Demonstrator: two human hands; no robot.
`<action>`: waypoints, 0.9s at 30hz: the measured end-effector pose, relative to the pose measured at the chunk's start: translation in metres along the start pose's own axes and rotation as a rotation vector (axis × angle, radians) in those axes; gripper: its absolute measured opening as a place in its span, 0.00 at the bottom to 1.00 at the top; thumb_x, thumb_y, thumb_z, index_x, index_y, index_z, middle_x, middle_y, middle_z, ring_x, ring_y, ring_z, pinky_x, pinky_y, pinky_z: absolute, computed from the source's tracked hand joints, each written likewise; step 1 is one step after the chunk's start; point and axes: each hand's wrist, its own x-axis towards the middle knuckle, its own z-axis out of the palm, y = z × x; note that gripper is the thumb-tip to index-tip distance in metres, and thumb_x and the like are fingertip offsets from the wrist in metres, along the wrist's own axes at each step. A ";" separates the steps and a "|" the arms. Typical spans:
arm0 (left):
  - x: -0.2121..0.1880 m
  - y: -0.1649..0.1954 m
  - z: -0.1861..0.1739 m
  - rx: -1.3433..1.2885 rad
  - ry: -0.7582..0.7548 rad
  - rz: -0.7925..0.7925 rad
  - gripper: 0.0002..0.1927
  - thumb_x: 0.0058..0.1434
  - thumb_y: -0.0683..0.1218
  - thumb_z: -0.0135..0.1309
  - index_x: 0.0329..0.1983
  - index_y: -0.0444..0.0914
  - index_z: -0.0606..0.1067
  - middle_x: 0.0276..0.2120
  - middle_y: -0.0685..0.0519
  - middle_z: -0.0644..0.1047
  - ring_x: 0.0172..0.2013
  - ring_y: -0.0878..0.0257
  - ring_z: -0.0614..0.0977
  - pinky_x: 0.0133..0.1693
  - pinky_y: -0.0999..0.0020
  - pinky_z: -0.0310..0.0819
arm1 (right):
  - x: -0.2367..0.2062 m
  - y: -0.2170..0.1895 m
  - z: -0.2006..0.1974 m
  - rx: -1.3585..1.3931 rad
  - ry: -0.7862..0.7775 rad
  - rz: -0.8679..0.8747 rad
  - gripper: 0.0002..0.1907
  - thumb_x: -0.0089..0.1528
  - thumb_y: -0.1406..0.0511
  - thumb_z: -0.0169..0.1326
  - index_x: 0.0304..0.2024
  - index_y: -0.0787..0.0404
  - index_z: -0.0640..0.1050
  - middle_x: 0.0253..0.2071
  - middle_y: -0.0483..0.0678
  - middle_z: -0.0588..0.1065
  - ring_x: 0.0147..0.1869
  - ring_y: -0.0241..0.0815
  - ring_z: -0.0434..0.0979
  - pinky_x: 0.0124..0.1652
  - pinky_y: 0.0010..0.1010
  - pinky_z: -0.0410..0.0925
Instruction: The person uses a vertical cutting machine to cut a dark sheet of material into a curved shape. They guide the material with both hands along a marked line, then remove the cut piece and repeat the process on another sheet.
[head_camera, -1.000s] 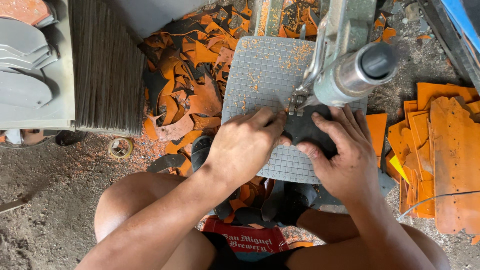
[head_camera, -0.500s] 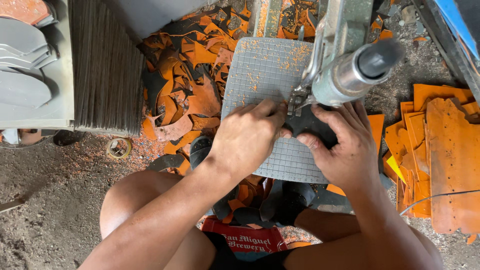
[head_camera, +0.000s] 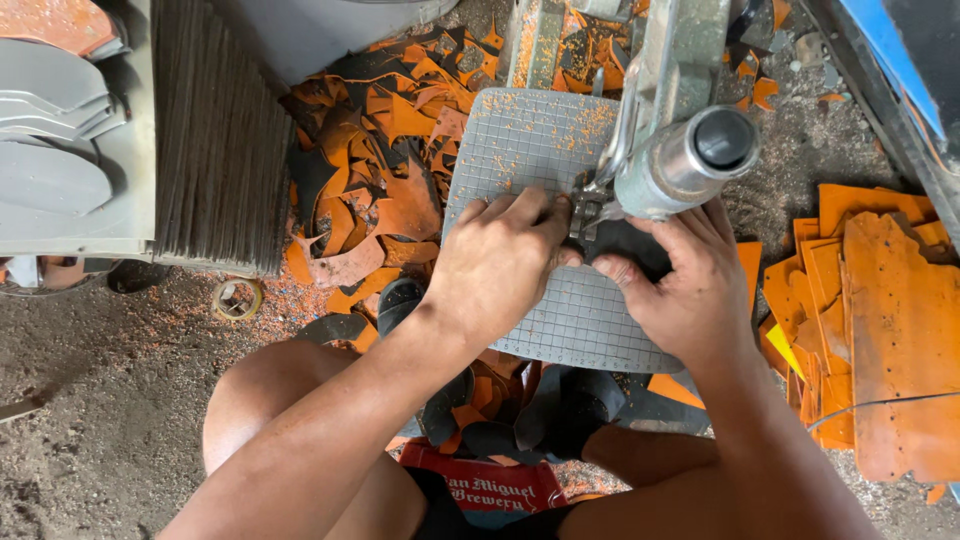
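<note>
A dusty floor (head_camera: 110, 420) with orange scraps (head_camera: 380, 190) surrounds the gridded grey tabletop (head_camera: 530, 140). The dark flat piece (head_camera: 625, 248) lies near its right edge, under the saw arm (head_camera: 680, 150). Left hand (head_camera: 500, 262) and right hand (head_camera: 690, 285) press it down with fingers nearly flat.

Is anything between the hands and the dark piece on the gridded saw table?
Nothing visible. Both the left hand and the right hand already press on the dark piece on the gridded table. The saw's metal cylinder overhangs the piece and hides part of it.
</note>
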 end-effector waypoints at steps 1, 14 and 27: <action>0.001 -0.001 -0.001 0.004 -0.007 0.010 0.19 0.58 0.54 0.61 0.47 0.38 0.80 0.38 0.51 0.77 0.40 0.53 0.82 0.44 0.56 0.72 | -0.002 -0.001 0.001 -0.023 0.005 0.009 0.22 0.54 0.63 0.70 0.46 0.66 0.78 0.52 0.54 0.77 0.62 0.61 0.73 0.61 0.49 0.66; 0.025 -0.030 -0.009 0.020 -0.088 0.174 0.17 0.55 0.54 0.61 0.46 0.48 0.83 0.49 0.47 0.77 0.47 0.56 0.82 0.50 0.56 0.75 | -0.017 -0.020 -0.018 -0.177 -0.148 -0.097 0.47 0.50 0.46 0.64 0.61 0.70 0.71 0.67 0.71 0.62 0.69 0.76 0.62 0.64 0.58 0.60; 0.051 -0.039 -0.024 -0.088 -0.278 0.127 0.20 0.51 0.57 0.63 0.47 0.50 0.84 0.40 0.53 0.79 0.44 0.51 0.82 0.42 0.52 0.76 | -0.035 -0.024 0.013 -0.232 -0.131 0.051 0.36 0.65 0.54 0.56 0.66 0.72 0.64 0.70 0.76 0.56 0.77 0.80 0.55 0.74 0.64 0.48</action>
